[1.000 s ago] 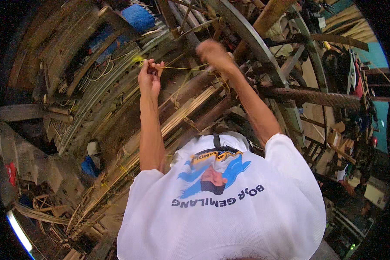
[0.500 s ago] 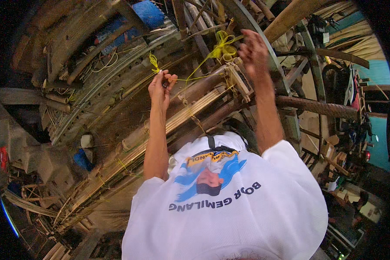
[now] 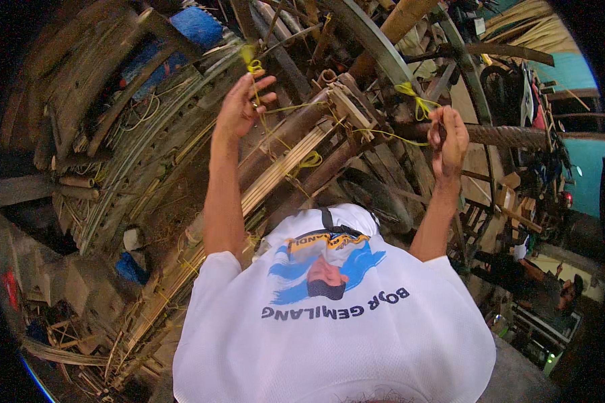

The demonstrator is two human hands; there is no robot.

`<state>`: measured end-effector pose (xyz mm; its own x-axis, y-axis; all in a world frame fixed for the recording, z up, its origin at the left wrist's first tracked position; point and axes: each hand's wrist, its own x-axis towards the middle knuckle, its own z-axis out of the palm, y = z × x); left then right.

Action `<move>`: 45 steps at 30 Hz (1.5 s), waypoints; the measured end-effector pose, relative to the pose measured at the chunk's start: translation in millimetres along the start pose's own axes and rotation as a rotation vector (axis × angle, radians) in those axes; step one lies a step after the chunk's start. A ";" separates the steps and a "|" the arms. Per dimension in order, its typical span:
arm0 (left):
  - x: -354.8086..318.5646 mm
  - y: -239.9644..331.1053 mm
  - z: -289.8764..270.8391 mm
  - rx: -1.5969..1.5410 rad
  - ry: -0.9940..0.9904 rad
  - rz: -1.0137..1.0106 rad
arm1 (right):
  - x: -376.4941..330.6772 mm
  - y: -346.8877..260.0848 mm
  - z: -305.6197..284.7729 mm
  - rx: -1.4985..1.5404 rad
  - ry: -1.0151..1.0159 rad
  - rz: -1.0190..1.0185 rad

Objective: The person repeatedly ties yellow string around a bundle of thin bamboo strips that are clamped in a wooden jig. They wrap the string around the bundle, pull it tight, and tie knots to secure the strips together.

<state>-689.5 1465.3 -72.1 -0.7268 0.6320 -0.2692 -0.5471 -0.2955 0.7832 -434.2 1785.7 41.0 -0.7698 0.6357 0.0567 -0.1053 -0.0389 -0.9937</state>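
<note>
My left hand (image 3: 240, 109) pinches a yellow cord between thumb and forefinger, its other fingers spread. A small looped bunch of the cord (image 3: 253, 66) sticks up above those fingertips. From there the cord runs to the end of a bundle of poles and split strips (image 3: 286, 164), where a short wooden block (image 3: 351, 106) sits. My right hand (image 3: 449, 138), fingers curled together, holds another stretch of yellow cord (image 3: 403, 139) coming from the block. A looped bunch of yellow cord (image 3: 417, 101) stands beside its fingertips. A loose yellow coil (image 3: 309, 160) lies against the strips.
Long curved timbers (image 3: 128, 154) lie at the left, with a blue bundle (image 3: 196, 27) beyond. A thick dark pole (image 3: 504, 136) runs out past my right hand. Pale strips (image 3: 538, 27) are stacked at the far right. A person (image 3: 558, 289) is at the lower right.
My right hand has moved right and nearer, now with a looped bunch of yellow cord by its fingertips. The left hand has risen slightly, still pinching its cord. The view has shifted a little.
</note>
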 end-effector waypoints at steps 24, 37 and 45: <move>2.8 -87.2 -68.1 1.045 -0.420 -0.466 | -118.7 105.0 13.5 -0.705 -0.346 0.401; -66.4 1.9 -138.4 0.222 0.517 0.072 | -62.2 77.6 50.9 -0.590 -0.684 0.214; -164.5 32.2 -102.2 -0.106 0.649 0.589 | -42.2 105.1 78.1 -0.463 -1.004 0.162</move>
<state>-630.1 1278.6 -59.9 -0.9777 -0.1656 -0.1288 -0.0219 -0.5300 0.8477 -461.9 1694.6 -58.3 -0.9346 -0.2700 -0.2316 0.1255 0.3588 -0.9250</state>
